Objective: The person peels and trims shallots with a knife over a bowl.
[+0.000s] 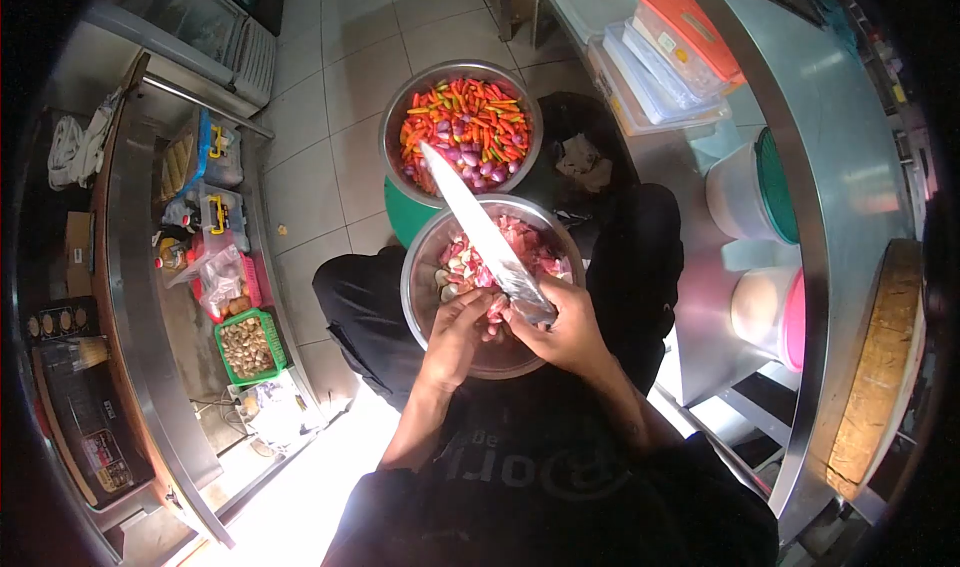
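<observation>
Black shirt (540, 517) lies nearest, knife (480, 227) crossing bowl (418, 292), chillies (485, 112) beyond.

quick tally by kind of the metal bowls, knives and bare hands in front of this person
Round silver metal bowls: 2
Long knife with a shiny metal blade: 1
Bare hands: 2
Total: 5
</observation>
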